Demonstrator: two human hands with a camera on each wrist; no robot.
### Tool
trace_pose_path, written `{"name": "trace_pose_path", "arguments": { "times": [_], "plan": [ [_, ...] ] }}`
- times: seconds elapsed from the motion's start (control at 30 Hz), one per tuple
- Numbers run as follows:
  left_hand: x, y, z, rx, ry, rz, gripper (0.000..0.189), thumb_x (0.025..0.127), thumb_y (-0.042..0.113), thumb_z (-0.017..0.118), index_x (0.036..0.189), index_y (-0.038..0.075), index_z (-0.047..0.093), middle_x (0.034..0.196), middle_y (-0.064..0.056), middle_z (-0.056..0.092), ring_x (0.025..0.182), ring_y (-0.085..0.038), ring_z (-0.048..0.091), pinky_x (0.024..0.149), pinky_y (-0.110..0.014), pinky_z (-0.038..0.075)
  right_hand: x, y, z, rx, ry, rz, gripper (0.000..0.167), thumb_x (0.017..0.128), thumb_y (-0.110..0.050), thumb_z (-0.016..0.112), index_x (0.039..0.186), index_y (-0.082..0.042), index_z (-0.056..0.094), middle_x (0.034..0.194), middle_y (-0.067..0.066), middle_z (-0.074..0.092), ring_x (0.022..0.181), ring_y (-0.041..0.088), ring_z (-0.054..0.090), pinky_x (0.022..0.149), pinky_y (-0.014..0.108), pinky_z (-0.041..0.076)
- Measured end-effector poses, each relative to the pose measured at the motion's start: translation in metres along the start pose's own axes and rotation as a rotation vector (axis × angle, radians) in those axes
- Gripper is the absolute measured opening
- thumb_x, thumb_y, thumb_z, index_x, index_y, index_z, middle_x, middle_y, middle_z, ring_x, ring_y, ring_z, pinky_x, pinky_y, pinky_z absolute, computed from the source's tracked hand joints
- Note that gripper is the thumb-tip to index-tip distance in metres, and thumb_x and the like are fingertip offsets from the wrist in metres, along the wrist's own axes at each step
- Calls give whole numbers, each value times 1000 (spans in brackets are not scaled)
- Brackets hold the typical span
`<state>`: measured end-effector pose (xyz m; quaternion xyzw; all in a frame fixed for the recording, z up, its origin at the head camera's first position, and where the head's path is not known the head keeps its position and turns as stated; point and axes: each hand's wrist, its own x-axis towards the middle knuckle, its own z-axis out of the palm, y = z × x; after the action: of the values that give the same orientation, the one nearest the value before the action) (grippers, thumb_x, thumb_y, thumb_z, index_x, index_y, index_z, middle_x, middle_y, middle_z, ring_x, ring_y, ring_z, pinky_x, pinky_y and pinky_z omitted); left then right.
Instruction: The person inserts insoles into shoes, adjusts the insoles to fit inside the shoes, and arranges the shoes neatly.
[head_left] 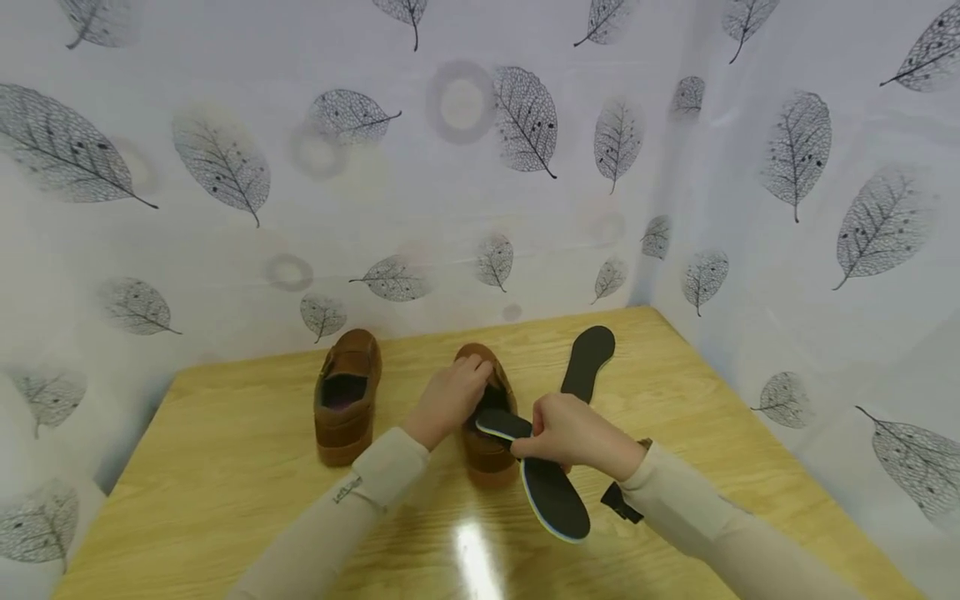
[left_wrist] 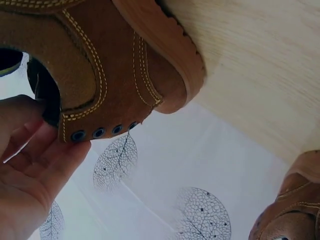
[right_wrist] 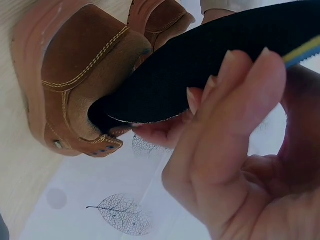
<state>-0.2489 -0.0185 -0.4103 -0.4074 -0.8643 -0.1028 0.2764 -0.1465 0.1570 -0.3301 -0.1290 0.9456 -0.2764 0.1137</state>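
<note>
A brown shoe (head_left: pixel 491 467) with yellow stitching stands on the table, its opening facing up. My left hand (head_left: pixel 450 396) pinches the flap with the eyelets, thumb inside the opening and fingers outside, as the left wrist view shows at the shoe (left_wrist: pixel 120 75). My right hand (head_left: pixel 573 433) grips a black insole (head_left: pixel 555 504) with a yellow and blue edge around its middle. One end of the insole (right_wrist: pixel 175 75) points at the shoe's opening in the right wrist view; I cannot tell whether its tip is inside. The other end slants toward me above the table.
The matching brown shoe (head_left: pixel 348 429) stands to the left. Behind my right hand a second black insole (head_left: pixel 591 358) lies on the wooden table (head_left: pixel 225 467). A black strap (head_left: pixel 621 504) shows by my right wrist. White leaf-patterned sheeting (head_left: pixel 420 208) borders the table behind and at the right.
</note>
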Motion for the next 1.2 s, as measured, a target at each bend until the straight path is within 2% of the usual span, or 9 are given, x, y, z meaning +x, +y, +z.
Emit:
{"name": "trace_pose_path", "arguments": {
  "times": [0.2,0.4,0.5,0.63,0.9,1.07,1.2],
  "plan": [
    [4,-2,-1,-44,-24,-22,10,89,4,66,91,6,56,82,-7,56,68,-22,58,49,-32,48,11,-6,5,-5,3,5,46,78,-21,68,45,-17,36,35,-7,31,29,12,46,36,20,26],
    [4,-3,-3,-113,-34,-36,11,87,5,69,91,7,59,83,-7,57,68,-22,59,50,-33,49,25,-6,10,-5,12,2,47,80,-21,68,44,-16,38,34,-6,33,29,11,44,34,20,26],
    [4,-3,-4,-142,-34,-48,10,88,6,68,89,8,59,83,-6,57,68,-22,59,50,-34,49,33,-5,13,4,25,6,45,81,-22,69,45,-14,42,35,-5,36,30,15,48,35,21,30],
    [4,-4,-7,-179,-49,-67,8,89,6,68,89,8,60,83,-6,57,67,-20,58,52,-34,48,43,-4,16,-6,43,15,46,81,-22,70,44,-13,45,35,-4,38,33,21,52,35,21,30],
    [5,-7,-6,-201,-58,-74,9,90,5,66,86,8,58,81,-4,55,65,-17,53,52,-31,46,56,-3,21,-1,79,28,44,81,-21,70,45,-13,46,35,-4,37,29,8,39,35,21,29],
    [4,-6,-5,-225,-64,-71,6,93,5,62,88,8,61,81,-3,56,65,-16,55,52,-31,47,66,0,27,0,112,29,39,81,-21,71,51,-13,47,40,-4,41,31,9,41,36,21,32],
    [4,-4,-5,-239,-57,-70,5,94,5,60,91,8,64,84,-4,59,68,-18,59,54,-31,49,74,5,34,-29,172,12,38,80,-20,72,54,-13,45,47,-4,41,39,10,39,40,22,30]
  ]
}}
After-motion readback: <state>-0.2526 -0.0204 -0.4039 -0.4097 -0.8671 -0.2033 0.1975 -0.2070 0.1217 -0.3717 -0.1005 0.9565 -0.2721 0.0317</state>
